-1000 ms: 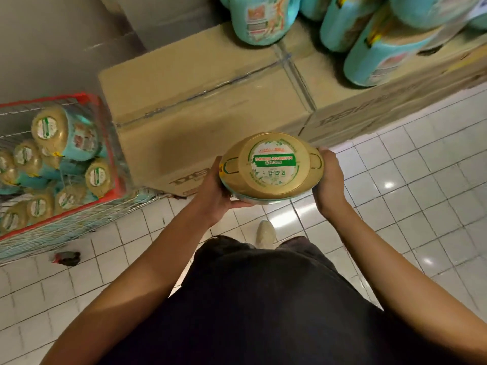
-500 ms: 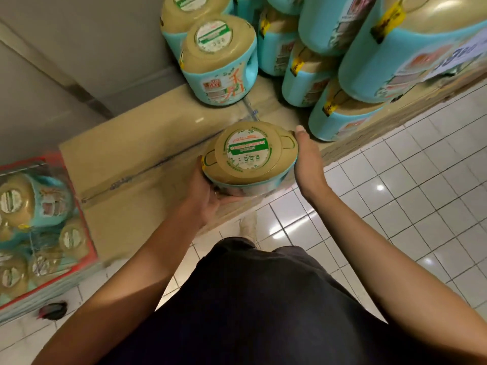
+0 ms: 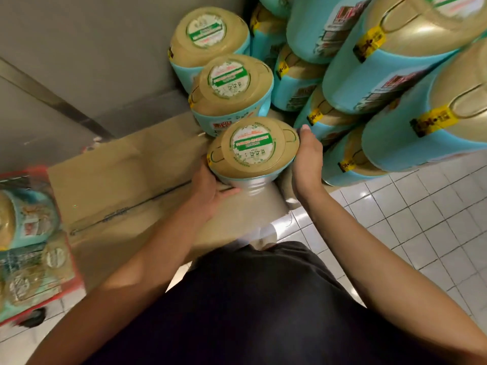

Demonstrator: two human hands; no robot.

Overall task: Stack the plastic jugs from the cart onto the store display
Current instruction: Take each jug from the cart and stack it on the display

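Note:
I hold a teal plastic jug [image 3: 251, 151] with a gold top and a green-and-white round label between both hands, above the cardboard box display [image 3: 123, 185]. My left hand [image 3: 210, 188] grips its lower left side and my right hand [image 3: 307, 159] presses its right side. The jug hangs just in front of two jugs [image 3: 232, 88] standing on the boxes. A tall stack of the same jugs [image 3: 395, 83] fills the upper right. The red cart [image 3: 34, 246] with several more jugs is at the left edge, blurred.
A grey wall [image 3: 79, 61] rises behind the boxes. White tiled floor [image 3: 411, 225] lies to the right. A bare stretch of box top lies left of the held jug. My dark clothing fills the bottom of the view.
Both hands have carried the jug forward and up from in front of the box side to over the box top, close to the standing jugs. The cart has slid further left in view.

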